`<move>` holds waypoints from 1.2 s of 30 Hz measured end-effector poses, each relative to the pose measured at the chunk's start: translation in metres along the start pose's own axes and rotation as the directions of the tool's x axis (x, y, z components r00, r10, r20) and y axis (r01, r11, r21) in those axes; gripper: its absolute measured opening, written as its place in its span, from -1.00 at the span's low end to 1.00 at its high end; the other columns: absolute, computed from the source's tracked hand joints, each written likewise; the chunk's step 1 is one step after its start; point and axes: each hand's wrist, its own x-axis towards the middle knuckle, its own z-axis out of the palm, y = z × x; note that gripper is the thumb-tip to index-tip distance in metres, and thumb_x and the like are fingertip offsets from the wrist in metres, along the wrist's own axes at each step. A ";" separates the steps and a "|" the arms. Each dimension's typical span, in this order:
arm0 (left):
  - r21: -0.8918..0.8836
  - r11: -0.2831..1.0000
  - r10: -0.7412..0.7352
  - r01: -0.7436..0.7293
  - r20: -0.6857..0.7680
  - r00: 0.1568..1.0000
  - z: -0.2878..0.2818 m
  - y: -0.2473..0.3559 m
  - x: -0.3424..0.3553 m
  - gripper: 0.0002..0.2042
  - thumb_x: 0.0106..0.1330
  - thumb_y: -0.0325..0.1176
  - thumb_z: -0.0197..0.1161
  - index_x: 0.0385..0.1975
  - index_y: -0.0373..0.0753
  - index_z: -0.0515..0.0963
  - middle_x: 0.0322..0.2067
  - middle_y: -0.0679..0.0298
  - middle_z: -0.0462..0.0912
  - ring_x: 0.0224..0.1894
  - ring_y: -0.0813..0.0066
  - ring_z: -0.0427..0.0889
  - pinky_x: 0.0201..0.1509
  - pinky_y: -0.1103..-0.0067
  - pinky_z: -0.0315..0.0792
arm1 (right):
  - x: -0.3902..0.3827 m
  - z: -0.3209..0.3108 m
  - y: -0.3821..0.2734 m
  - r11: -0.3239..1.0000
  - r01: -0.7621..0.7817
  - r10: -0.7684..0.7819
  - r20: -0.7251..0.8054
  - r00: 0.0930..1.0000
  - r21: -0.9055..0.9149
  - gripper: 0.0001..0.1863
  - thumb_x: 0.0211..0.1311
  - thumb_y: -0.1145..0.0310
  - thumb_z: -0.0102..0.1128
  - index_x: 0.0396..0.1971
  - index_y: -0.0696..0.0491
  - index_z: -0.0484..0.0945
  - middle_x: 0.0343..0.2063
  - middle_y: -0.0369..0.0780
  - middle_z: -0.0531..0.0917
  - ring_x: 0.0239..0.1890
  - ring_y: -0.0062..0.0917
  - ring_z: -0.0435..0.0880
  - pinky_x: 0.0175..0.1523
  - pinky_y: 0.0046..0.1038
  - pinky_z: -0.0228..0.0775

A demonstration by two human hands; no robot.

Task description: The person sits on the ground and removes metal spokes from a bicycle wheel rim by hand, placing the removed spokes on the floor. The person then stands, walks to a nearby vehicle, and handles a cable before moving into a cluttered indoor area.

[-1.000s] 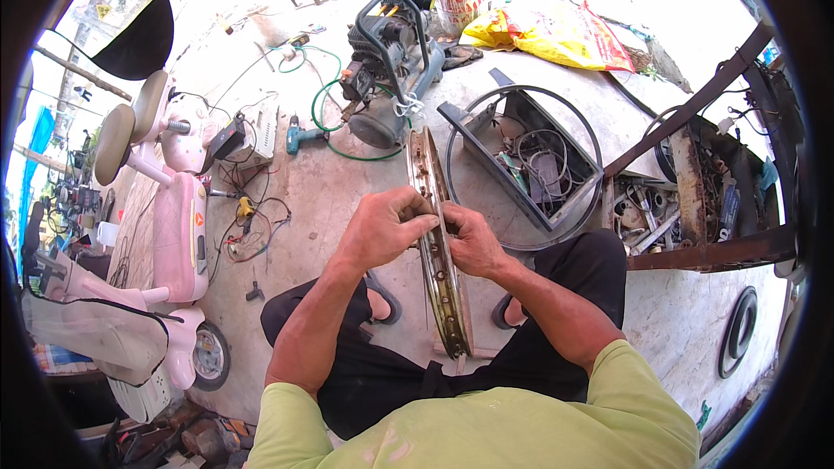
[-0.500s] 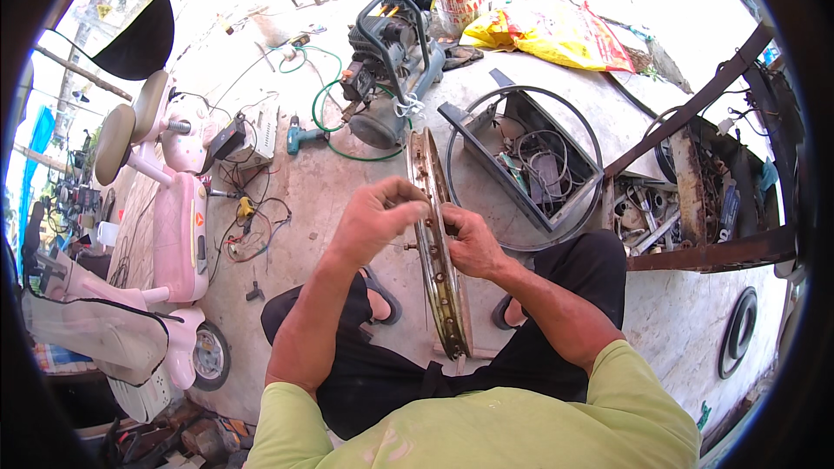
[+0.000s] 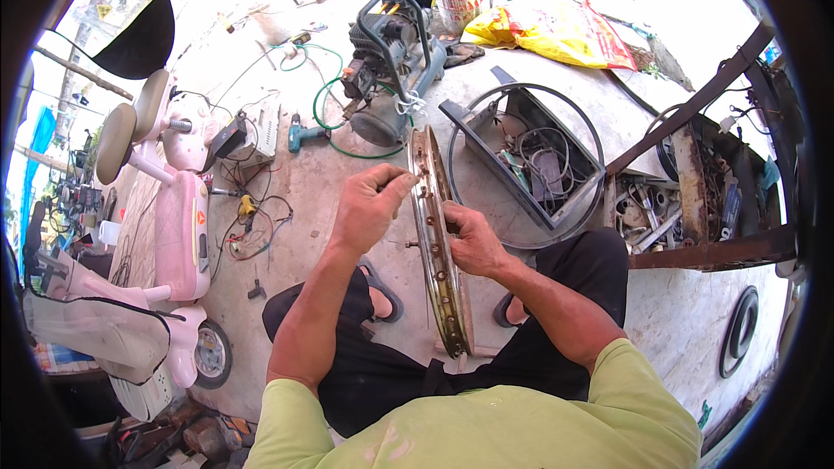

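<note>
A worn metal wheel rim point(image 3: 437, 265) stands upright on edge between my knees, with a row of spoke holes along its channel. My right hand point(image 3: 476, 241) steadies it from the right side, fingers curled over its edge. My left hand point(image 3: 372, 206) is at the rim's upper left edge, thumb and forefinger pinched together; anything between them is too small to make out. A thin spoke and the wheel's hub end point(image 3: 410, 245) stick out to the left of the rim, below my left hand.
An air compressor point(image 3: 382, 78) with a green hose stands ahead. A dark metal box of wires point(image 3: 521, 200) lies within a black hoop at right. A teal drill point(image 3: 304, 135) and cables lie left, beside a pink scooter point(image 3: 180, 226). A rusty frame point(image 3: 708, 254) holds parts at far right.
My left hand has shifted slightly up and left, from over the rim's channel to its left edge, and its fingers have pinched closer together. My right hand stays on the rim.
</note>
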 end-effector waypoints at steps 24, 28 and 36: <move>0.368 0.923 0.105 -0.108 0.027 0.994 0.011 0.003 -0.004 -0.81 0.33 -0.39 0.37 -0.17 -0.37 0.69 -0.52 0.35 0.62 -0.48 0.71 0.46 -0.40 0.62 0.36 | -0.006 0.003 -0.004 0.999 0.033 -0.032 0.053 0.998 -0.022 -0.77 0.29 0.43 0.26 -0.11 0.22 0.65 -0.29 -0.04 0.66 -0.23 -0.29 0.69 -0.04 -0.31 0.54; 0.360 0.929 0.081 -0.082 0.019 0.997 0.012 0.010 -0.006 -0.83 0.34 -0.40 0.36 -0.19 -0.38 0.68 -0.53 0.41 0.59 -0.49 0.76 0.42 -0.45 0.65 0.30 | -0.006 0.003 -0.008 0.998 0.045 -0.043 0.039 0.998 -0.046 -0.78 0.29 0.44 0.26 -0.13 0.22 0.65 -0.31 -0.05 0.64 -0.24 -0.31 0.69 -0.05 -0.32 0.54; 0.355 0.929 0.091 -0.100 0.041 0.995 0.011 0.004 -0.005 -0.84 0.37 -0.41 0.33 -0.18 -0.37 0.68 -0.52 0.42 0.58 -0.50 0.76 0.41 -0.44 0.65 0.31 | -0.006 0.003 -0.007 0.999 0.022 -0.019 0.066 0.998 -0.043 -0.77 0.28 0.44 0.26 -0.12 0.21 0.65 -0.28 -0.05 0.64 -0.22 -0.29 0.69 -0.05 -0.32 0.53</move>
